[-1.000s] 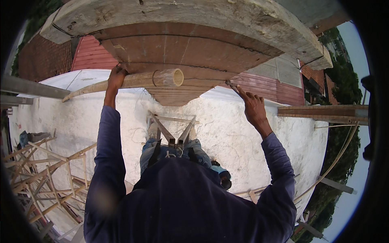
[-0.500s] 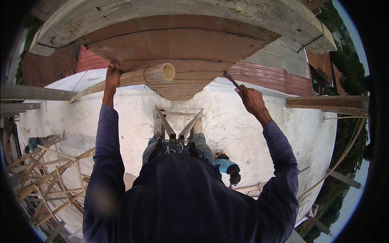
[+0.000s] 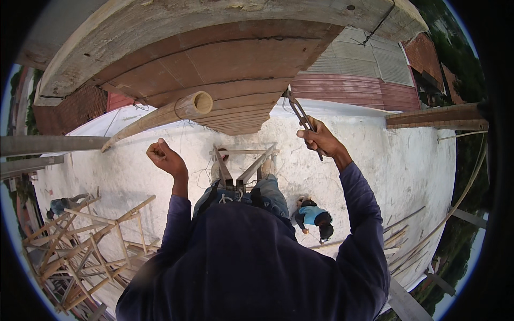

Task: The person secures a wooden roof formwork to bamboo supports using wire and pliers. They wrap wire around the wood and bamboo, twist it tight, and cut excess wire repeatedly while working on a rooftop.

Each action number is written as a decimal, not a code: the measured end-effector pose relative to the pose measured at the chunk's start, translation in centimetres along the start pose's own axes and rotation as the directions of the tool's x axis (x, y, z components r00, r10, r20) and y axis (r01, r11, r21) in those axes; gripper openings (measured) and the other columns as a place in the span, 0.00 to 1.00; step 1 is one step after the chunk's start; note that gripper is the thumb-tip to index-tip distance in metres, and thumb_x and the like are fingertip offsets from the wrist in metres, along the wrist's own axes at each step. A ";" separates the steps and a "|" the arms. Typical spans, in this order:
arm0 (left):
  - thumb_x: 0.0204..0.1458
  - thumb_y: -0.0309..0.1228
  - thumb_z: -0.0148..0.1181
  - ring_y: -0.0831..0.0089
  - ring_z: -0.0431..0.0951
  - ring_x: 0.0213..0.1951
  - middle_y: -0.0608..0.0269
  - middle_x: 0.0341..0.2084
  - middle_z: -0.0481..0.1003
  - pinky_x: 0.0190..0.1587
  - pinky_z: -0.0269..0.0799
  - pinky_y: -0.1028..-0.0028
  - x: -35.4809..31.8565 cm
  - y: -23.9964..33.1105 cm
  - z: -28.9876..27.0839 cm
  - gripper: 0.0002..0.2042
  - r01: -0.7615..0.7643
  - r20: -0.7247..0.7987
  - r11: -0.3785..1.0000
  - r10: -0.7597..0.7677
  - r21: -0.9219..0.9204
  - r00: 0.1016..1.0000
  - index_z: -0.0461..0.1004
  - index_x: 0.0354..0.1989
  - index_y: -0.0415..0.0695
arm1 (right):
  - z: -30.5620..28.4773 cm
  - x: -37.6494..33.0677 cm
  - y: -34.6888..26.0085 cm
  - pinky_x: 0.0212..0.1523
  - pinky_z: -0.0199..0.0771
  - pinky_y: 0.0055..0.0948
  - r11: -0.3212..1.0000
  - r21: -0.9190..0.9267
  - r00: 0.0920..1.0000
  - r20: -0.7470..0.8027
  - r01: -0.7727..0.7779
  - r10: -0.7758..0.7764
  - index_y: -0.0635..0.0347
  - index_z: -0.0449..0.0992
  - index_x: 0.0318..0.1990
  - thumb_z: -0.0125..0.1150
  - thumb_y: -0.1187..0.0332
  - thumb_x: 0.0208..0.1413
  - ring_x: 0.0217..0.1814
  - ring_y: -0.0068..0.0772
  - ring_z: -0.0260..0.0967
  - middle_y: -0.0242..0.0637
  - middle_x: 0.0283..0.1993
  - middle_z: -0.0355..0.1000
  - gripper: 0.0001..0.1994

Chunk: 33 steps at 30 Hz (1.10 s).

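Note:
My right hand (image 3: 324, 138) is wrapped round the handles of dark metal pincers (image 3: 300, 113). Their head touches or almost touches the right edge of the brown boarded panel (image 3: 214, 64), where a wire band ends. My left hand (image 3: 168, 160) is raised below the bamboo pole (image 3: 155, 122), its fingers curled together; anything thin between them cannot be made out. A small loop of wire (image 3: 141, 104) sticks out at the panel's left edge. Dark wire bands (image 3: 225, 82) run across the panel.
A thick pale beam (image 3: 214, 12) crosses overhead. Wooden trestle legs (image 3: 251, 168) stand below me on the pale floor. Bamboo scaffolding (image 3: 91, 241) rises at lower left. One person (image 3: 313, 216) is below right, another (image 3: 64, 203) far left. A timber beam (image 3: 439, 115) juts in from the right.
My left hand has come off the panel's left edge and moved down and right. The pincers are still in my right hand, now turned more upright. My view has shifted a little.

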<state>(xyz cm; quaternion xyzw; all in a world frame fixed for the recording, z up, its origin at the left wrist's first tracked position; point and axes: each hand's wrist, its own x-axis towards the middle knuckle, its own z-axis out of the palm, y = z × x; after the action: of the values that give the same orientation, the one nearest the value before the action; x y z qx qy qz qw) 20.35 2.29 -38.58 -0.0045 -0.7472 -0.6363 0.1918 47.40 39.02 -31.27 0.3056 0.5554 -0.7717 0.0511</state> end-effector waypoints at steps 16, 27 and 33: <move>0.68 0.48 0.53 0.73 0.78 0.37 0.57 0.40 0.78 0.42 0.76 0.70 -13.5 8.1 19.0 0.22 0.266 0.936 0.959 -0.180 0.099 0.302 0.74 0.50 0.37 | -0.1 -1.4 0.6 0.26 0.76 0.33 0.890 -0.444 0.994 0.009 0.104 -0.112 0.65 0.73 0.61 0.44 0.59 0.75 0.20 0.30 0.74 0.33 0.19 0.70 0.20; 0.72 0.44 0.45 0.78 0.74 0.27 0.64 0.25 0.75 0.35 0.72 0.73 -15.4 8.9 20.2 0.21 0.568 0.958 0.822 -0.125 -0.045 0.257 0.70 0.31 0.43 | -1.1 -1.0 -0.8 0.30 0.78 0.37 0.673 -0.727 0.976 -0.024 0.132 -0.218 0.68 0.71 0.63 0.56 0.60 0.70 0.26 0.35 0.79 0.42 0.25 0.77 0.23; 0.71 0.39 0.47 0.76 0.65 0.23 0.64 0.18 0.65 0.29 0.64 0.68 -14.0 8.6 20.8 0.20 0.186 0.961 0.982 -0.023 -0.029 0.274 0.65 0.26 0.40 | -1.7 -0.8 -1.8 0.38 0.76 0.50 0.229 -0.973 0.958 -0.039 0.028 -0.285 0.49 0.66 0.71 0.54 0.56 0.70 0.34 0.52 0.78 0.51 0.32 0.79 0.24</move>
<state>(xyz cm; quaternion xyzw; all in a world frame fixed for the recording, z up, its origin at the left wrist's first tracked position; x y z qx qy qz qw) 29.62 27.09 -36.99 -0.3485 -0.6661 -0.5667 -0.3371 47.97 40.95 -29.71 0.2310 0.9404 -0.2325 0.0910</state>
